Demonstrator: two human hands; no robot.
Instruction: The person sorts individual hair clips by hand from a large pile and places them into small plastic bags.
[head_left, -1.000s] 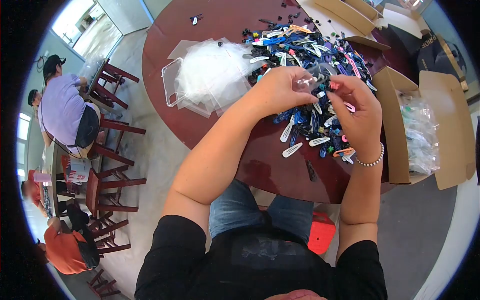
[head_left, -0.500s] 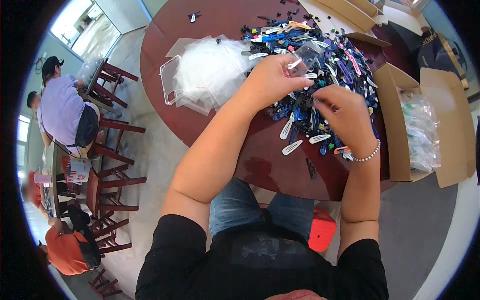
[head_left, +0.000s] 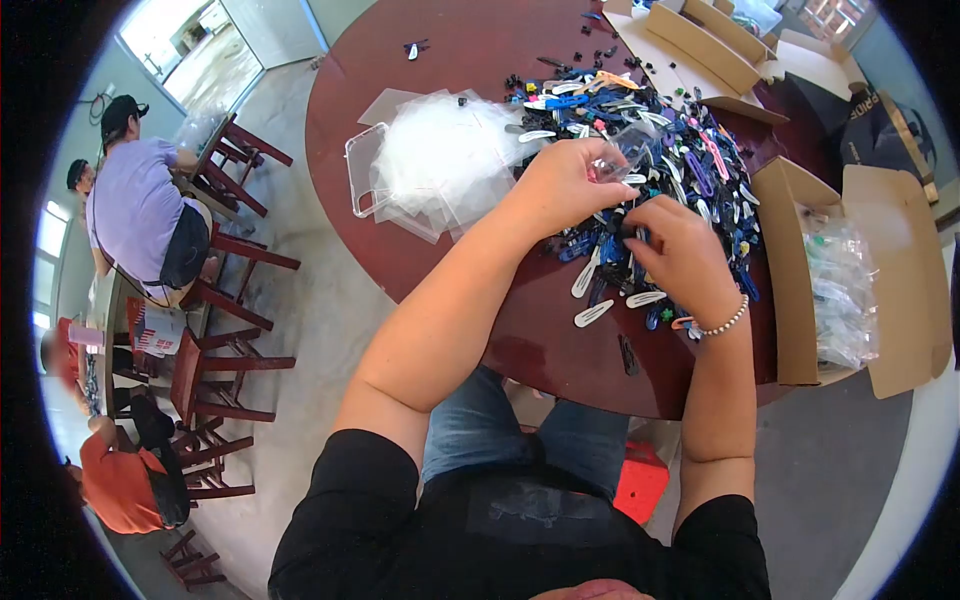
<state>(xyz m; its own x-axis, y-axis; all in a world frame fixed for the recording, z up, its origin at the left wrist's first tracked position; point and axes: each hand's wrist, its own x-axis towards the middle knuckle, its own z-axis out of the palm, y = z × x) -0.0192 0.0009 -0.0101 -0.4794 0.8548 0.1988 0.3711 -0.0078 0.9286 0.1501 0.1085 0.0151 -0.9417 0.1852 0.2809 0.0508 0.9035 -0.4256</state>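
My left hand pinches a small clear plastic bag with something pink inside, above a large heap of hair clips in blue, black, white and other colours. Just to the right, my right hand, with a beaded bracelet at the wrist, reaches over the near part of the heap. Its fingers are curled together close to the left fingertips; whatever they hold is too small or hidden to make out. White snap clips lie at the heap's near edge.
A pile of clear plastic bags lies left of the heap on the round red table. An open cardboard box of filled bags stands at right; more cardboard lies behind. Other people sit at left among wooden stools.
The view has shifted a little, so the table sits lower and farther right. My right fingers have curled in, still close to my left hand. My left hand keeps hold of the bag.
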